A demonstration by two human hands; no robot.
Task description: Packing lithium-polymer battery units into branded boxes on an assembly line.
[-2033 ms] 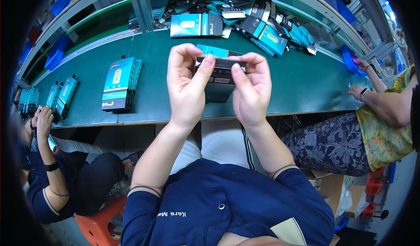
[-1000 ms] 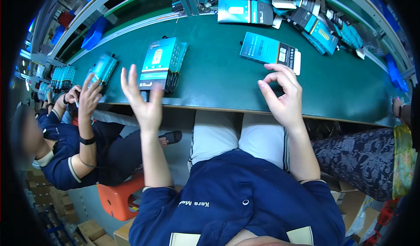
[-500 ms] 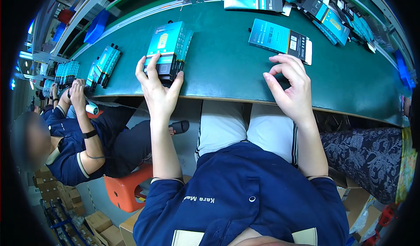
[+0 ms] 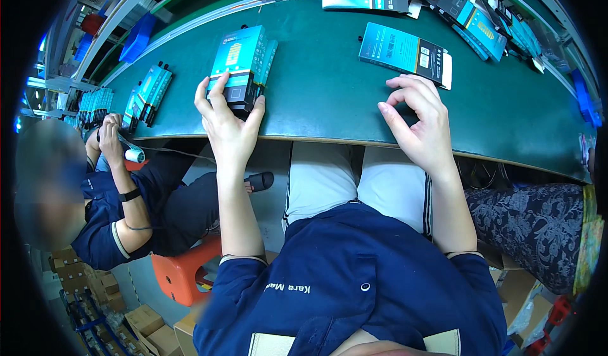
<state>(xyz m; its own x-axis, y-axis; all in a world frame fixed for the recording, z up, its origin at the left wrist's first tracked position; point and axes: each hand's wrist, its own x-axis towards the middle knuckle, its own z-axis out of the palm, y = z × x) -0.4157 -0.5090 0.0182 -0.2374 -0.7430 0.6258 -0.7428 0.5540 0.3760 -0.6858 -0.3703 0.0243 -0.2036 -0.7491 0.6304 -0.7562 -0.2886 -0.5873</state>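
Green table (image 4: 329,102) runs across the upper frame; its near edge curves just above the person's knees. A bare stretch of tabletop lies between the 2 hands, and more bare surface sits right of the right hand toward the table's far end.

Hidden or unclear: the heap of teal and black packages (image 4: 468,7) at the top right is cut off by the frame rim and too jumbled to count. The underside of the stack under the left hand is not visible, so the count of boxes in it cannot be told. A co-worker's hands (image 4: 109,131) at the far left hold something small and pale, too small to identify. Another row of teal boxes (image 4: 149,93) lies near that co-worker.

Left hand (image 4: 229,125): fingers spread around the near end of the stack of teal boxes (image 4: 244,64), thumb on the right side, fingertips on top, touching it. The stack sits near the table's front edge.

Right hand (image 4: 421,125): fingers loosely curled, holding nothing, hovering over the front edge. A single flat teal and black box (image 4: 405,53) lies just beyond its fingertips, not touched.
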